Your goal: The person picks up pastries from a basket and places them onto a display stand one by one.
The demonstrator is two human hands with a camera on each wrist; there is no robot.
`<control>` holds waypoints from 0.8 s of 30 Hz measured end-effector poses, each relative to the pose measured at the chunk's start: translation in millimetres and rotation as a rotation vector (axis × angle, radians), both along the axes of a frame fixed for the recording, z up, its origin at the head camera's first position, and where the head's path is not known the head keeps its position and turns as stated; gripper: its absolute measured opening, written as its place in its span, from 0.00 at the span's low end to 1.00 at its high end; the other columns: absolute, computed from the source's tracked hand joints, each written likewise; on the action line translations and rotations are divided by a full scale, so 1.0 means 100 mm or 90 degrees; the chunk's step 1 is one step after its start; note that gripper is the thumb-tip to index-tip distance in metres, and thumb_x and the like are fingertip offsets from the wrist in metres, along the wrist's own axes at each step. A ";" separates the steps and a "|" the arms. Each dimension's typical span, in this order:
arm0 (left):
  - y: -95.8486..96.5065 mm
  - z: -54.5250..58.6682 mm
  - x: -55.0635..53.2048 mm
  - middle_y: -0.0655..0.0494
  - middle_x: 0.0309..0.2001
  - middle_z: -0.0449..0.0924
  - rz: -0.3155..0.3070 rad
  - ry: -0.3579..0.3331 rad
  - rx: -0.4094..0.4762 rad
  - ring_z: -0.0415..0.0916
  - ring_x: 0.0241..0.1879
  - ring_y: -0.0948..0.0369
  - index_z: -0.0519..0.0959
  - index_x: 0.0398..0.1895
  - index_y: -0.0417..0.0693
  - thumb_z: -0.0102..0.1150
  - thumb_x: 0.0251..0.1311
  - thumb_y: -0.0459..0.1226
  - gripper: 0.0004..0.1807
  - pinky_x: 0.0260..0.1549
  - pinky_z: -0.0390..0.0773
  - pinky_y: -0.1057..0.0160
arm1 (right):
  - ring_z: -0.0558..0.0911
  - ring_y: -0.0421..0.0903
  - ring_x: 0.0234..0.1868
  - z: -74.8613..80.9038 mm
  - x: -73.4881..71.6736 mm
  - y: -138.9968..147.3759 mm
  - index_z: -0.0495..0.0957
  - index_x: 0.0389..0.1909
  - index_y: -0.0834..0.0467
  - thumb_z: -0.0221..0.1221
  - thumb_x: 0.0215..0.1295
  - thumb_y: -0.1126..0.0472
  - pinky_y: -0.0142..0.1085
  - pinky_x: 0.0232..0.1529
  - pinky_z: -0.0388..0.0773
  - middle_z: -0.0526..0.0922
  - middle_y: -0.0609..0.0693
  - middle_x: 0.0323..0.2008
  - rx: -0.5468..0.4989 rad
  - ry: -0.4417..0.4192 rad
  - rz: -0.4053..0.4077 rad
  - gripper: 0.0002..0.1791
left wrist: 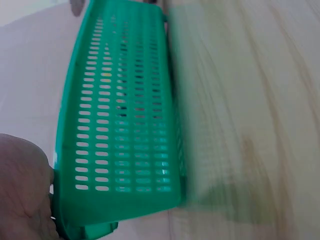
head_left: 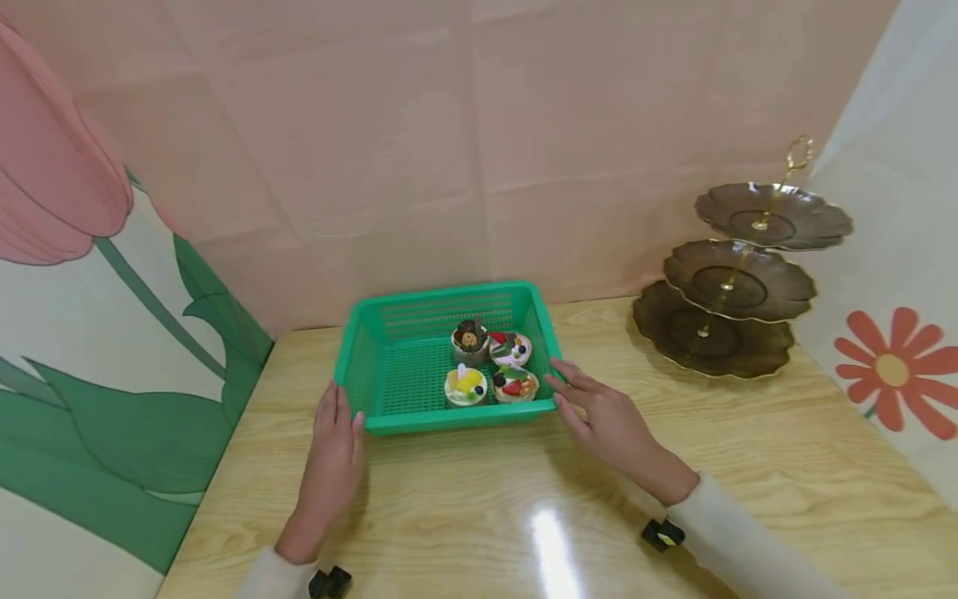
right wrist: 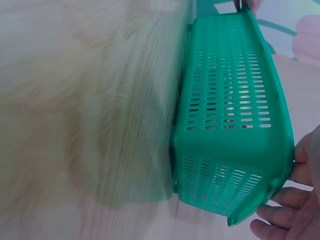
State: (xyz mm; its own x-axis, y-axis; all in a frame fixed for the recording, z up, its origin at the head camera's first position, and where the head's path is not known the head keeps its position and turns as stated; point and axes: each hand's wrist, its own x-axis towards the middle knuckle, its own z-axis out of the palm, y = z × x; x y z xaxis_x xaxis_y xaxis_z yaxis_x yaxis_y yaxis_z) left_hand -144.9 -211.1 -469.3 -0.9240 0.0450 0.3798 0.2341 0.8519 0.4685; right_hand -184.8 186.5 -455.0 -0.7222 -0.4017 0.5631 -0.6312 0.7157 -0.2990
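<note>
A green plastic basket with slotted sides lies at the back of the wooden table. Small cakes fill its right half: a chocolate-topped cupcake, one with yellow fruit, a strawberry one and a pink-and-white one. My left hand touches the basket's front left corner with fairly straight fingers. At the front right corner, my right hand rests its extended fingers against the outer rim. In the right wrist view, those fingers touch the rim from outside.
To the right stands a three-tier brown stand with scalloped plates and a gold handle. A pink backdrop rises directly behind the basket. Flower-printed panels border both sides of the wooden table.
</note>
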 end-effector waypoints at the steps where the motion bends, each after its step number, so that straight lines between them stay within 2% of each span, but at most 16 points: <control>1: 0.04 0.01 0.00 0.29 0.78 0.42 -0.004 -0.006 0.002 0.42 0.77 0.37 0.51 0.75 0.21 0.34 0.83 0.42 0.32 0.68 0.57 0.35 | 0.80 0.56 0.62 0.00 0.01 0.04 0.82 0.59 0.62 0.62 0.71 0.61 0.43 0.28 0.82 0.76 0.57 0.67 0.003 0.002 -0.004 0.19; 4: 0.15 0.04 0.01 0.30 0.79 0.41 -0.014 -0.020 0.006 0.40 0.78 0.38 0.50 0.75 0.21 0.34 0.83 0.42 0.32 0.69 0.56 0.36 | 0.81 0.57 0.60 0.00 0.04 0.15 0.82 0.59 0.62 0.61 0.70 0.62 0.46 0.30 0.82 0.76 0.57 0.67 0.007 0.005 -0.015 0.19; 10: 0.34 0.06 0.02 0.32 0.80 0.39 -0.019 -0.030 0.004 0.38 0.79 0.40 0.49 0.75 0.22 0.33 0.83 0.43 0.33 0.70 0.56 0.39 | 0.86 0.57 0.51 -0.02 0.10 0.33 0.82 0.59 0.61 0.62 0.70 0.62 0.41 0.26 0.79 0.76 0.56 0.67 0.005 -0.001 -0.032 0.19; 12: 0.35 0.07 0.03 0.31 0.79 0.39 -0.020 -0.032 0.002 0.37 0.79 0.40 0.49 0.75 0.22 0.33 0.83 0.43 0.33 0.70 0.55 0.38 | 0.88 0.53 0.43 -0.04 0.11 0.33 0.83 0.59 0.61 0.62 0.70 0.62 0.38 0.24 0.77 0.76 0.56 0.67 -0.002 -0.002 -0.037 0.18; 13: 0.35 0.08 0.04 0.30 0.79 0.39 -0.022 -0.031 0.002 0.37 0.79 0.39 0.50 0.75 0.21 0.34 0.83 0.43 0.33 0.70 0.56 0.38 | 0.88 0.49 0.35 -0.04 0.11 0.33 0.83 0.59 0.60 0.62 0.70 0.63 0.36 0.21 0.74 0.76 0.56 0.67 -0.007 -0.005 -0.038 0.18; 14: 0.36 0.08 0.04 0.30 0.79 0.39 -0.023 -0.030 0.003 0.37 0.79 0.38 0.51 0.75 0.21 0.35 0.83 0.42 0.33 0.70 0.56 0.38 | 0.85 0.43 0.26 -0.05 0.11 0.33 0.83 0.59 0.60 0.62 0.70 0.63 0.34 0.19 0.71 0.76 0.56 0.67 -0.012 -0.006 -0.039 0.18; 16: 0.37 0.09 0.04 0.29 0.79 0.39 -0.027 -0.033 0.003 0.37 0.78 0.38 0.50 0.75 0.21 0.36 0.83 0.42 0.33 0.70 0.56 0.38 | 0.71 0.32 0.13 -0.05 0.11 0.33 0.83 0.59 0.60 0.63 0.69 0.64 0.30 0.15 0.64 0.76 0.55 0.67 -0.018 -0.009 -0.042 0.18; 18: 0.37 0.10 0.03 0.29 0.79 0.38 -0.028 -0.040 0.000 0.36 0.79 0.38 0.49 0.75 0.21 0.37 0.83 0.41 0.33 0.70 0.56 0.39 | 0.55 0.27 0.10 -0.05 0.11 0.32 0.83 0.59 0.60 0.63 0.69 0.64 0.27 0.13 0.57 0.76 0.55 0.67 -0.024 -0.014 -0.043 0.18; 19: 0.37 0.10 0.03 0.29 0.79 0.38 -0.029 -0.043 -0.002 0.36 0.79 0.39 0.49 0.75 0.21 0.37 0.83 0.41 0.33 0.70 0.56 0.39 | 0.52 0.26 0.09 -0.05 0.11 0.32 0.83 0.59 0.60 0.63 0.69 0.65 0.27 0.12 0.55 0.76 0.55 0.67 -0.025 -0.014 -0.044 0.18; 24: 0.35 0.10 0.03 0.30 0.79 0.37 -0.023 -0.053 -0.009 0.35 0.79 0.40 0.48 0.75 0.22 0.38 0.82 0.42 0.34 0.70 0.56 0.40 | 0.51 0.22 0.11 -0.03 0.08 0.28 0.83 0.58 0.62 0.63 0.68 0.65 0.25 0.13 0.53 0.77 0.56 0.66 -0.029 -0.012 -0.038 0.18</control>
State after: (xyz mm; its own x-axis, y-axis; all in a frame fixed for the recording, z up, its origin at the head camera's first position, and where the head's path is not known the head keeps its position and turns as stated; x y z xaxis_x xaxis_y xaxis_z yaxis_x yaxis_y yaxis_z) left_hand -142.0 -176.5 -459.7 -0.9500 0.0833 0.3008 0.2253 0.8501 0.4761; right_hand -176.4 214.1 -458.2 -0.7551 -0.3316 0.5655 -0.5812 0.7378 -0.3433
